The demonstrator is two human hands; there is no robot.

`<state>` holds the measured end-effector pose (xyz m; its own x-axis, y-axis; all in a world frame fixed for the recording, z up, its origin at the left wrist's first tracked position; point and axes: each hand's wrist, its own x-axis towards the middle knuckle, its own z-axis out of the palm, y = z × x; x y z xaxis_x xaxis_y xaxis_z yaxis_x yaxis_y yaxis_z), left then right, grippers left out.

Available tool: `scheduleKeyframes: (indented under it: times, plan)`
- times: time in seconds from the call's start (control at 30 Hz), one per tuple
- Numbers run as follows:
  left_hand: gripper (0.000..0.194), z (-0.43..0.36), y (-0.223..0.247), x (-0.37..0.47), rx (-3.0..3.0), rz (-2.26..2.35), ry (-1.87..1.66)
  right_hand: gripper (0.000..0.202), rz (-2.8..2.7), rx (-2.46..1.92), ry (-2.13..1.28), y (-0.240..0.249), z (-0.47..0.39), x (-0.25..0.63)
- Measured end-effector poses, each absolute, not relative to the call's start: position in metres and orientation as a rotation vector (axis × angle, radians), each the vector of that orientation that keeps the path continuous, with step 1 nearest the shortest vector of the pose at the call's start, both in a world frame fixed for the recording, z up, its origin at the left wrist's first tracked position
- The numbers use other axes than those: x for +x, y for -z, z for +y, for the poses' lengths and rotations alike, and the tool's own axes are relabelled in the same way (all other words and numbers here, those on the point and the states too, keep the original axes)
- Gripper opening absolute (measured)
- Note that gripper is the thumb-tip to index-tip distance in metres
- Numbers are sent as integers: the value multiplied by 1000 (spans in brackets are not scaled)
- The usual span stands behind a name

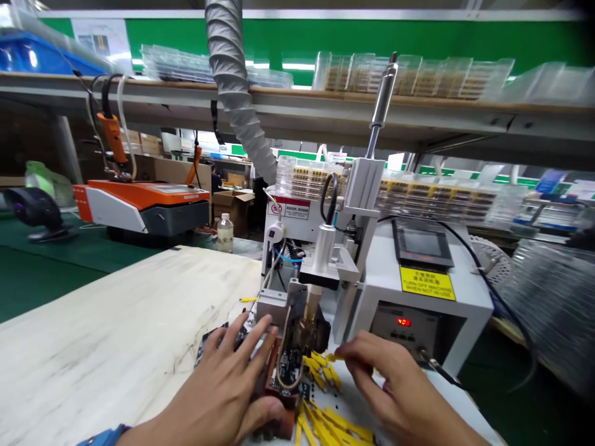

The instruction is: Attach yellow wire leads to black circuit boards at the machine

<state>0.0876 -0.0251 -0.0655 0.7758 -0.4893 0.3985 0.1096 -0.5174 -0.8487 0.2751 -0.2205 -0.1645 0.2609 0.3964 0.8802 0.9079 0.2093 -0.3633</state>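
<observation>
My left hand (227, 378) lies spread, palm down, beside a reddish-brown fixture (286, 406), its thumb on the fixture's near part. On the fixture sits a dark circuit board (292, 365) with a thin brown loop of wire around it. More dark circuit board (239, 337) shows behind my left fingers. Above the fixture stands the brass-coloured head (305, 328) of a bench press machine. My right hand (381, 368) is closed in a pinch at the end of a yellow strip (331, 357). Loose yellow strips (325, 424) lie between my hands; what lies under my left palm is hidden.
A grey controller box (427, 272) with a red display stands at the right. An orange and white machine (144, 204) and a black fan (39, 210) are at the left. A bottle (225, 234) stands behind the pale worktop (139, 322). A grey duct (227, 68) hangs overhead.
</observation>
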Motion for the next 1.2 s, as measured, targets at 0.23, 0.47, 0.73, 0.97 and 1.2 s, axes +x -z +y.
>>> scheduleKeyframes:
  times: [0.23, 0.47, 0.73, 0.97, 1.2]
  plan:
    - [33, -56, 63, 95, -2178, 465, 729, 19, -1264, -1134, 257, 167, -195, 259]
    - [30, -48, 69, 96, -2209, 499, 798, 21, -1394, -1049, 595, 172, -187, 259]
    - [30, -45, 71, 96, -2294, 495, 712, 23, -1439, -1034, 723, 171, -187, 258]
    - [28, -44, 72, 97, -2337, 526, 693, 33, -1488, -1058, 868, 170, -193, 260]
    - [23, -49, 71, 98, -2340, 551, 694, 35, -1489, -1032, 970, 164, -194, 256]
